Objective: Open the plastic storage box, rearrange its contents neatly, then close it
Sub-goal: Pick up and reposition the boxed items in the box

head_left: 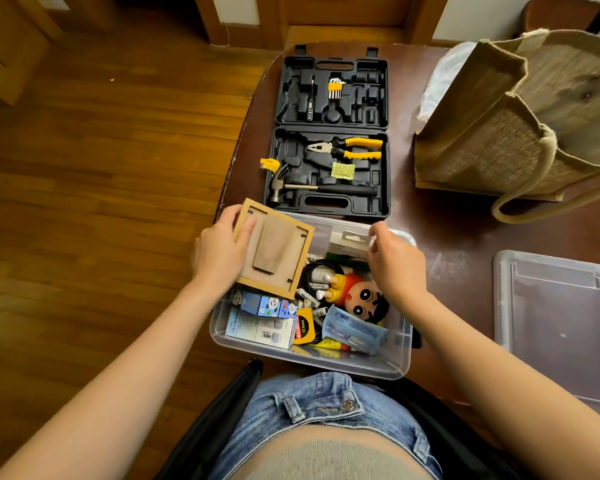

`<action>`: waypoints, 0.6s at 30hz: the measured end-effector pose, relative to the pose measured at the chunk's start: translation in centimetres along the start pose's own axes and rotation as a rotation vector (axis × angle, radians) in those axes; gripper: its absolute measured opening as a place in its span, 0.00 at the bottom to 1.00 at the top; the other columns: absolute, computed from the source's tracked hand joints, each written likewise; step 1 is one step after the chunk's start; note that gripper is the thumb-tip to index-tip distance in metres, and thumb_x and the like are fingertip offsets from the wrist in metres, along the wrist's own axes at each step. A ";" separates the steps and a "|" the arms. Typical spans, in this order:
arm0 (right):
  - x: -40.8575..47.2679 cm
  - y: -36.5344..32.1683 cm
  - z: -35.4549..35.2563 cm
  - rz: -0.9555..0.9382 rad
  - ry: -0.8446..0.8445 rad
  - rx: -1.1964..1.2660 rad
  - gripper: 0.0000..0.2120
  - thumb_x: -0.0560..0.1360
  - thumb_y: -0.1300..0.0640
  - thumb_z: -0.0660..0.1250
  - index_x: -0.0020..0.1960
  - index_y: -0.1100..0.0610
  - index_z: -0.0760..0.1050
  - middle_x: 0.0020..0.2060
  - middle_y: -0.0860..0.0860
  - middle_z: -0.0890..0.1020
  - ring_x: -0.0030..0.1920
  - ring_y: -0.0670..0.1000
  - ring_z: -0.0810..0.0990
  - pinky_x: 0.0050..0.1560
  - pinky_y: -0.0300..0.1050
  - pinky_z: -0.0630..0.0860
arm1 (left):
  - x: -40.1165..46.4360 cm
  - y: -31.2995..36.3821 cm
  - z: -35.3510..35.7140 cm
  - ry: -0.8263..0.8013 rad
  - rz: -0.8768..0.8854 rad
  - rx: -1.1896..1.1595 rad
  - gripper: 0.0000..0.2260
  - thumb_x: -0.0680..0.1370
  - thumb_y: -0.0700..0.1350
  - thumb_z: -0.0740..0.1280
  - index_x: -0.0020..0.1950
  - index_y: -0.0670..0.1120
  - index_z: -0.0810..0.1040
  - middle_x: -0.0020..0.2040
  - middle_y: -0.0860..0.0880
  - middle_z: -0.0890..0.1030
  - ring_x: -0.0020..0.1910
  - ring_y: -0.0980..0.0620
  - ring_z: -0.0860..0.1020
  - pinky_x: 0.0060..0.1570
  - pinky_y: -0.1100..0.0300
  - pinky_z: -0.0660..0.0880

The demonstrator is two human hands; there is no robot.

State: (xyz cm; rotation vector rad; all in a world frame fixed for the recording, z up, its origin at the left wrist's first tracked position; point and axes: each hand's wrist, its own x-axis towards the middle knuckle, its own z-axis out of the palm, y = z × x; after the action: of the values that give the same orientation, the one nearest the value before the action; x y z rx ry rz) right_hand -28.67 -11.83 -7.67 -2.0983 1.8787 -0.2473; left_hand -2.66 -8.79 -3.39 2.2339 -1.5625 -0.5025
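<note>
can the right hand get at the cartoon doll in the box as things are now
Probably yes. The right hand is just above the doll, which lies uncovered in the open storage box. The left hand and picture frame sit off to the side.

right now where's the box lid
In the head view the clear lid lies flat on the table, off to the right of the open storage box, below the jute bag.
</note>
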 end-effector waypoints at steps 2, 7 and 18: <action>-0.2 0.0 0.1 0.024 0.006 0.041 0.05 0.76 0.63 0.61 0.50 0.56 0.67 0.39 0.53 0.81 0.32 0.55 0.73 0.28 0.42 0.64 | 0.0 0.2 0.4 -0.008 0.007 0.061 0.18 0.82 0.55 0.56 0.68 0.49 0.69 0.52 0.48 0.82 0.46 0.46 0.79 0.39 0.57 0.67; -0.9 0.3 -0.4 0.011 -0.013 0.070 0.03 0.76 0.60 0.63 0.46 0.56 0.68 0.40 0.54 0.82 0.37 0.58 0.78 0.33 0.46 0.72 | -0.3 0.3 1.3 -0.006 -0.010 -0.014 0.16 0.82 0.52 0.57 0.68 0.48 0.66 0.51 0.49 0.79 0.45 0.51 0.77 0.40 0.57 0.70; -1.0 0.6 -1.0 -0.002 -0.131 0.107 0.11 0.76 0.58 0.64 0.57 0.55 0.78 0.49 0.51 0.84 0.48 0.54 0.82 0.45 0.48 0.79 | -0.6 1.2 1.2 -0.037 0.043 0.057 0.22 0.77 0.36 0.63 0.70 0.48 0.67 0.64 0.46 0.70 0.63 0.48 0.69 0.56 0.57 0.68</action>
State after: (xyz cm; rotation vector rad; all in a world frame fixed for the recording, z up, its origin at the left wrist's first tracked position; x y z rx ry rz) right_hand -29.70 -11.05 -6.87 -1.9956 1.7485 -0.2018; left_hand -4.43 -8.71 -3.77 2.2398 -1.6598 -0.4952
